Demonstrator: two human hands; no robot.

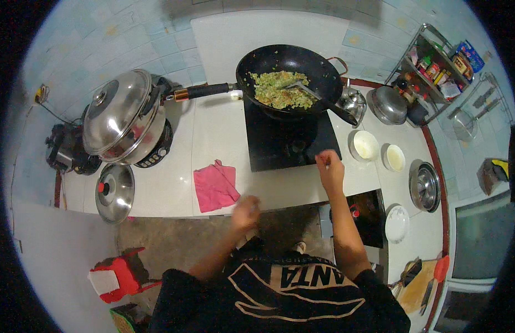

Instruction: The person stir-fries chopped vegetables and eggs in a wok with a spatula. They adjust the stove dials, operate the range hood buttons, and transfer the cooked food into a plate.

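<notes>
A black wok [290,54] stands on a black cooktop [274,145], its long handle [203,90] reaching left. Chopped green and yellowish food [278,89] lies in the wok. A metal spatula [309,90] rests in that food, its dark handle over the rim. My right hand [331,166] is at the cooktop's front right corner, fingers curled; whether anything small is between them is unclear. Blurred by motion, my left hand [245,214] is at the counter's front edge, just right of a folded pink cloth [215,187].
On the left, a lidded steel pot [120,120] sits on an electric base; a loose lid [115,193] overlaps the counter edge. Bowls [365,145], a steel kettle [352,100] and steel basins [424,186] stand right. A red stool [124,277] is on the floor.
</notes>
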